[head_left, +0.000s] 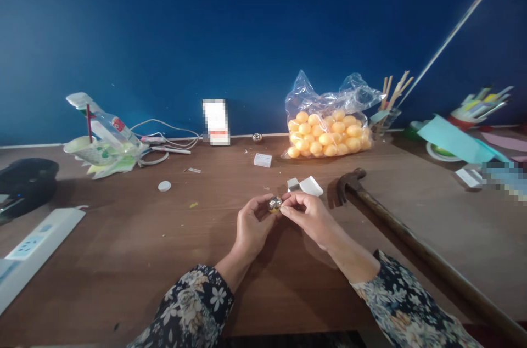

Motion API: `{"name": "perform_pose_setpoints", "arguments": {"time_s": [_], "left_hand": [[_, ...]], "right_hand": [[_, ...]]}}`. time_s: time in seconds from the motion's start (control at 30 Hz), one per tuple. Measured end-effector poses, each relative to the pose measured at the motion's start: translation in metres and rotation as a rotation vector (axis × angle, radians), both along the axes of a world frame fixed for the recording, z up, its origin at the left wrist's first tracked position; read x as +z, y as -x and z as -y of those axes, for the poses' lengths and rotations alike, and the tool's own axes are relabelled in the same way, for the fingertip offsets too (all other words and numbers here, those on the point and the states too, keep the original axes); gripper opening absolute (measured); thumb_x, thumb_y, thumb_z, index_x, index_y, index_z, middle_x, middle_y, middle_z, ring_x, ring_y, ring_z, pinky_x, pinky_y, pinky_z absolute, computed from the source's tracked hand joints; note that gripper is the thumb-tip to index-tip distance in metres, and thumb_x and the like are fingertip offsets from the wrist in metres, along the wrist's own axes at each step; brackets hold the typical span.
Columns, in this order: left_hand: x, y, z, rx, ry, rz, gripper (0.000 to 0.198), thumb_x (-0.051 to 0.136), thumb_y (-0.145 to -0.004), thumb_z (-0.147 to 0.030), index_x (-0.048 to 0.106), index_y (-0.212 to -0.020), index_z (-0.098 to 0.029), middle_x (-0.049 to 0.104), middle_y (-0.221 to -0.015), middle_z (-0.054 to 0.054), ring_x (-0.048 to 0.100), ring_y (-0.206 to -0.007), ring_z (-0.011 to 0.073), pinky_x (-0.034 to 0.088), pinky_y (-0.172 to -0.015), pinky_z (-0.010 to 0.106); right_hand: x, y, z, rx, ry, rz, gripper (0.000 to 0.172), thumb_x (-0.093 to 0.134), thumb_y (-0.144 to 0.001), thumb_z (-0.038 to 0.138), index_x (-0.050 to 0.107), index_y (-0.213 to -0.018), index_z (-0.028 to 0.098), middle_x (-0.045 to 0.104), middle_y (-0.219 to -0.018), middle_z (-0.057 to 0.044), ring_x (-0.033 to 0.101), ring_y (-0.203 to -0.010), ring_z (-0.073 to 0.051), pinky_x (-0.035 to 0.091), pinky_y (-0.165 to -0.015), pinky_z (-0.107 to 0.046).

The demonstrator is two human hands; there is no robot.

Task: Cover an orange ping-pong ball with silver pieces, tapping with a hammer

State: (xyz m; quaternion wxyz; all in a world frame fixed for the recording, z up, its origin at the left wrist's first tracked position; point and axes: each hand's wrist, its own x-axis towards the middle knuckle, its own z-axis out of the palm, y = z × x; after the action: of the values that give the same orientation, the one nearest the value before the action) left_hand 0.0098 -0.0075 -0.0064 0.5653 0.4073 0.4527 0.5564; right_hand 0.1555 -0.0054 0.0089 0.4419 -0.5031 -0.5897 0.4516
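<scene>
Sleeves: dark floral cloth, nearest, reaching in over the front edge.
Counter: brown, bearing everything below.
Hammer: lying aslant, right of the hands, untouched.
Plastic bag: clear, holding many yellow-orange balls, at the back.
Left hand: thumb and fingers curled narrowly round a metal ball.
Right hand: fingers narrow, tips drawn together against the ball's right side; whether they pinch something tiny as well, I cannot tell.
Patterned cup: far left, a clear bottle leaning across it; other contents unclear.
Pen pot: back right, packed with pens.
Stick cup: just beside the bag, wooden sticks upright in it.
White box: small, beyond the hands; contents hidden.
Metal ball: shiny, between both hands, near the counter's middle. Step in hand looks like close fingertip work on it; the next move probably calls for a steady left hold and light, exact pressure from the right.
</scene>
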Motion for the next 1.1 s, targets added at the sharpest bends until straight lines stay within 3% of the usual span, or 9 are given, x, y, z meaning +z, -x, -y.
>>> {"name": "perform_pose_setpoints", "arguments": {"time_s": [0.8, 1.1], "left_hand": [[-0.0025, 0.0022, 0.0006, -0.011, -0.019, -0.03, 0.038, 0.078, -0.059, -0.014, 0.065, -0.095, -0.013, 0.074, -0.095, 0.009, 0.07, -0.09, 0.0201, 0.056, -0.083, 0.031], [0.0013, -0.0002, 0.0021, -0.013, 0.019, 0.022, 0.041, 0.081, -0.056, -0.016, 0.065, -0.093, -0.014, 0.074, -0.095, 0.009, 0.07, -0.09, 0.0226, 0.056, -0.084, 0.035]], "right_hand": [[0.0005, 0.0062, 0.0022, -0.049, -0.008, -0.061, 0.01, 0.065, -0.073, 0.027, 0.064, -0.072, 0.017, 0.069, -0.093, -0.009, 0.065, -0.083, -0.02, 0.051, -0.078, -0.033], [-0.0021, 0.0018, -0.0013, -0.036, 0.098, -0.151, 0.028, 0.07, -0.071, 0.033, 0.064, -0.091, 0.015, 0.072, -0.085, -0.007, 0.067, -0.078, -0.019, 0.053, -0.073, -0.032]]}}
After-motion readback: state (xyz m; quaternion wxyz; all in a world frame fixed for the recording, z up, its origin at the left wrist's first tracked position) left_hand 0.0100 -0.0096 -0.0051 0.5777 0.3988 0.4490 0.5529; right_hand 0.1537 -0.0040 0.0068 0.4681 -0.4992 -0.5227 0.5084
